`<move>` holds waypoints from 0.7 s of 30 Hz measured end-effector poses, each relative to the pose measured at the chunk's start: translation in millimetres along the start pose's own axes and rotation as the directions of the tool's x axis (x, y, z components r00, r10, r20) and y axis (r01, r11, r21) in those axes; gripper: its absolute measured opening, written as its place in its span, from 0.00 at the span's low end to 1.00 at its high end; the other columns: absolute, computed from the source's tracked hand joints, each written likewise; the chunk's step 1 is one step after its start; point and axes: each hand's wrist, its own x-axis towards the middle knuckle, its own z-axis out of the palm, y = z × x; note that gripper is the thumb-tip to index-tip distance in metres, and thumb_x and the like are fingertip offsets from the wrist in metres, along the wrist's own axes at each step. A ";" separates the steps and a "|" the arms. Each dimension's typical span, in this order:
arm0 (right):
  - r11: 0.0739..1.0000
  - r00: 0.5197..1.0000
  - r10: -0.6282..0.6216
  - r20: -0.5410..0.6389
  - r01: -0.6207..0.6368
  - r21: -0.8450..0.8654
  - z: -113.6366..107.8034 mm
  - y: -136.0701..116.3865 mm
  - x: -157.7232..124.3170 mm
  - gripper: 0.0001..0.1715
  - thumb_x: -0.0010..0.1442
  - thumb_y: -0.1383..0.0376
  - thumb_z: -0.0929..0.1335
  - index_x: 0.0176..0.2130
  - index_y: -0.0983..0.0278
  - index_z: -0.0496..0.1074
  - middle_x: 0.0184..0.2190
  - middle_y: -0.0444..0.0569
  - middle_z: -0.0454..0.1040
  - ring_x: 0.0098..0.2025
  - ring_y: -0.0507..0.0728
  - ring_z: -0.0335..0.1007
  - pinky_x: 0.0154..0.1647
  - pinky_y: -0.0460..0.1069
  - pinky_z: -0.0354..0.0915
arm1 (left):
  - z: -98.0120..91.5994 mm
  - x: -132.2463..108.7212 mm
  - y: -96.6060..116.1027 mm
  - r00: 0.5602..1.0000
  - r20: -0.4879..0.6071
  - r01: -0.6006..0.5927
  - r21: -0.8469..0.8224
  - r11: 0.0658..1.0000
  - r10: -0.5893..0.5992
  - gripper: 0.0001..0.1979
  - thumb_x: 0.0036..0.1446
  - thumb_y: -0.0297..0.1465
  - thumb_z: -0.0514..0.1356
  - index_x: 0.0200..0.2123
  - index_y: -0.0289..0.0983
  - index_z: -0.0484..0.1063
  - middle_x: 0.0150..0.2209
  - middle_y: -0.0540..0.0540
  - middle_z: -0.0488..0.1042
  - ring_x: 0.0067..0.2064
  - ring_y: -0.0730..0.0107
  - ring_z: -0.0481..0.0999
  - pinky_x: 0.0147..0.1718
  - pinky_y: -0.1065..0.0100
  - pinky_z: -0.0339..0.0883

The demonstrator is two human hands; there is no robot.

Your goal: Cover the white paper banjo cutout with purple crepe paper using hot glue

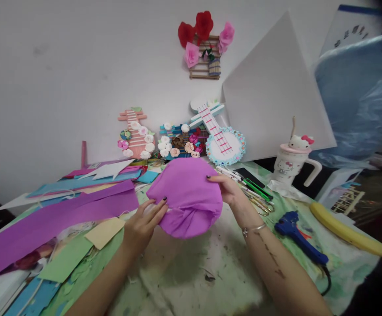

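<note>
A round piece covered in purple crepe paper (191,188) is held up above the table between both hands. Folds and creases gather across its lower half. My left hand (145,224) grips its lower left edge, with the fingertips on the front and the thumb out of sight. On the upper right edge, my right hand (227,188) is closed, one dark-nailed finger lying over the paper and the rest behind it. What lies under the crepe paper is hidden.
Left are a long purple crepe strip (79,210) and a green sheet (67,256). Right lie a blue glue gun (299,237) with its cord, a banana (345,228), pens (255,188) and a lidded cup (286,164). Flower-decorated crafts (136,140) and a banjo-shaped craft (225,145) stand behind.
</note>
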 end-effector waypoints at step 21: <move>0.970 0.981 0.002 -0.193 -0.049 -0.238 -47.6 68.4 54.0 0.20 0.28 0.82 0.67 0.27 0.68 0.72 0.22 0.46 0.76 0.26 0.56 0.71 0.32 0.50 0.70 | -15.5 30.2 6.1 0.583 0.808 0.351 -0.343 0.871 0.084 0.28 0.61 0.37 0.48 0.64 0.38 0.53 0.52 0.38 0.73 0.50 0.53 0.73 0.53 0.50 0.60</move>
